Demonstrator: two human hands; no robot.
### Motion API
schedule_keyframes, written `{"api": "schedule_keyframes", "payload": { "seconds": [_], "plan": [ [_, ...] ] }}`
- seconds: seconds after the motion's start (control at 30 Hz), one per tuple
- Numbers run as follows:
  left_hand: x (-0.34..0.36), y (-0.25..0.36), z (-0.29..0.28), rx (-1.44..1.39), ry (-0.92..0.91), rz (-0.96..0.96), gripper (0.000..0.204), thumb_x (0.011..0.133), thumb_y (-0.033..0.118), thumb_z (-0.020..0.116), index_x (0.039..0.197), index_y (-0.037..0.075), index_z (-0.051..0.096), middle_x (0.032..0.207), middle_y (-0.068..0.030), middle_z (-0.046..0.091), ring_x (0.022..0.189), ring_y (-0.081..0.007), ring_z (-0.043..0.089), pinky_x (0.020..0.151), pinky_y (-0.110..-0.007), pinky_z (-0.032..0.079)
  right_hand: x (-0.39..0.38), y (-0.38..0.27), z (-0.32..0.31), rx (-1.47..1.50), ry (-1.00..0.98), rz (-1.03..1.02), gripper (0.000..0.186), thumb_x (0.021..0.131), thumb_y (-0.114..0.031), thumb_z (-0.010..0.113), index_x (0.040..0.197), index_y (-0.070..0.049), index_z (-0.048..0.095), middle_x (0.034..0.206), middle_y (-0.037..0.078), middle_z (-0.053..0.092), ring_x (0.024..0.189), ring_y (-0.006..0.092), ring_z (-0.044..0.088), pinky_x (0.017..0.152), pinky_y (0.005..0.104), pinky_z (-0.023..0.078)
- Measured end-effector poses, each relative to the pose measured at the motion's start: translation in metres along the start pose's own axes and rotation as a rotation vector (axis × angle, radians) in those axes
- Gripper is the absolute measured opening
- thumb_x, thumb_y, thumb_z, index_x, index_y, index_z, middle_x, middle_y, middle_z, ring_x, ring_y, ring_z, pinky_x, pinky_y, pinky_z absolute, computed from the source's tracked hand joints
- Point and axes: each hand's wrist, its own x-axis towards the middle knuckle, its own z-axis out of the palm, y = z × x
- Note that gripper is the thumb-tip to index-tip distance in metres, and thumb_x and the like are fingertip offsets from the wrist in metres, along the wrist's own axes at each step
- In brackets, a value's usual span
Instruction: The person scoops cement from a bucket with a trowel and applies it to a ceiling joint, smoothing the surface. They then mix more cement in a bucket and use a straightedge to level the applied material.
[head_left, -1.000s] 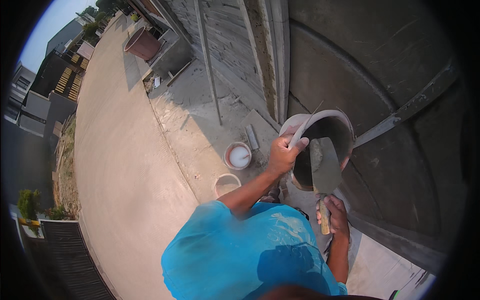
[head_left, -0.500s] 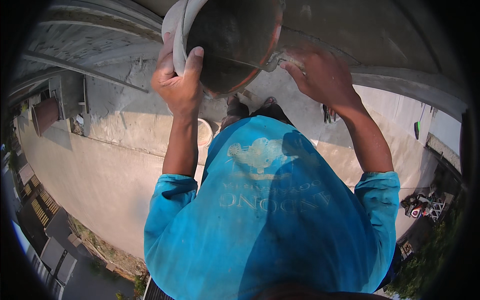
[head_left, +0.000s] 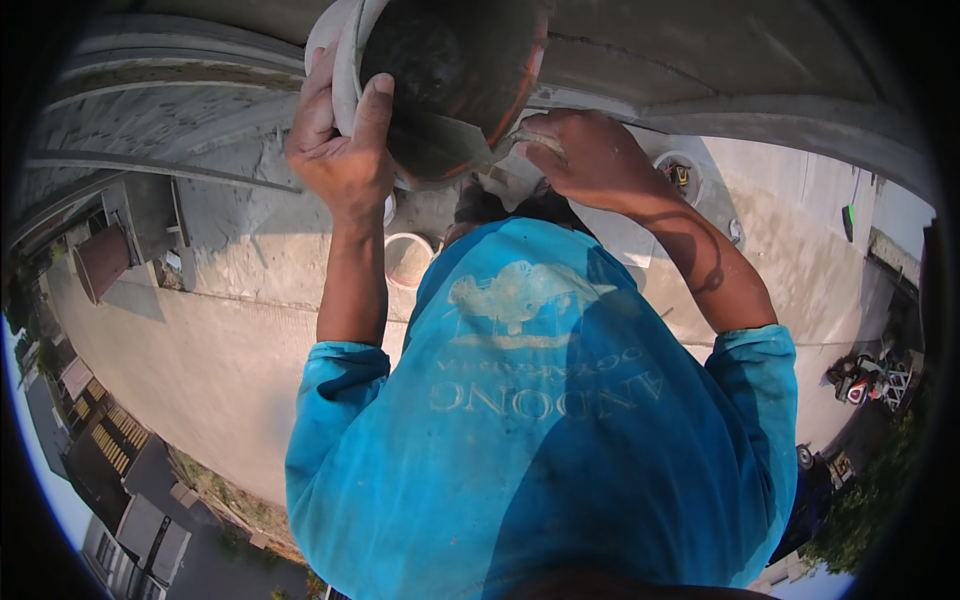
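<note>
Concrete ground (head_left: pixel 230 345) spreads below both hands. Between them is a tilted bucket (head_left: pixel 350 62), rim gripped by the left hand (head_left: pixel 340 150); the right hand (head_left: pixel 598 158) holds a trowel (head_left: pixel 452 142), blade at the bucket's mouth. Beside the left forearm (head_left: pixel 354 285), lower, stands a tub (head_left: pixel 409 284).

Blue shirt (head_left: pixel 480 450) with pale print (head_left: pixel 520 305)
</note>
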Motion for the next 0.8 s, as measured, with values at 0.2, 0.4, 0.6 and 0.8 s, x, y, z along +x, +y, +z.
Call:
{"api": "schedule_keyframes", "payload": {
  "seconds": [0.2, 0.4, 0.6, 0.8],
  "plan": [
    [0.001, -0.025, -0.012, -0.151, 0.067, -0.256, 0.036, 0.096, 0.02, 0.068, 0.121, -0.005, 0.067, 0.12, -0.0146, 0.069, 0.109, -0.0216, 0.065, 0.1, -0.035, 0.047, -0.012, 0.028, 0.023, 0.958, -0.407, 0.3, 0.035, 0.098, -0.027, 0.059, 0.118, -0.001, 0.07, 0.087, 0.007, 0.065, 0.064, 0.0121, 0.06, 0.056, 0.0287, 0.049],
    [0.002, -0.04, -0.031, -0.47, 0.227, -0.571, 0.04, 0.101, 0.023, 0.062, 0.128, -0.005, 0.06, 0.121, -0.0139, 0.068, 0.105, -0.0219, 0.068, 0.094, -0.035, 0.054, -0.031, 0.02, 0.009, 1.027, 0.034, 0.075, 0.033, 0.095, -0.017, 0.061, 0.123, 0.002, 0.065, 0.101, 0.009, 0.068, 0.082, 0.0173, 0.064, 0.073, 0.0319, 0.052],
    [-0.011, -0.047, -0.029, -0.437, 0.194, -0.643, 0.038, 0.1, 0.022, 0.063, 0.127, -0.005, 0.061, 0.118, -0.0158, 0.069, 0.103, -0.0237, 0.069, 0.091, -0.035, 0.055, 0.001, 0.035, -0.017, 0.524, 1.002, -0.24, 0.033, 0.091, -0.009, 0.068, 0.122, 0.002, 0.064, 0.108, 0.017, 0.068, 0.096, 0.0273, 0.066, 0.087, 0.0346, 0.051],
    [-0.018, -0.051, -0.038, -0.401, 0.12, -0.676, 0.044, 0.097, 0.023, 0.064, 0.129, -0.008, 0.058, 0.12, -0.0171, 0.067, 0.107, -0.0264, 0.068, 0.093, -0.037, 0.055, 0.076, 0.022, -0.04, 0.452, 1.354, -0.25, 0.033, 0.09, -0.018, 0.075, 0.118, 0.0, 0.068, 0.105, 0.015, 0.069, 0.094, 0.0273, 0.066, 0.082, 0.0354, 0.051]
  ]
}}
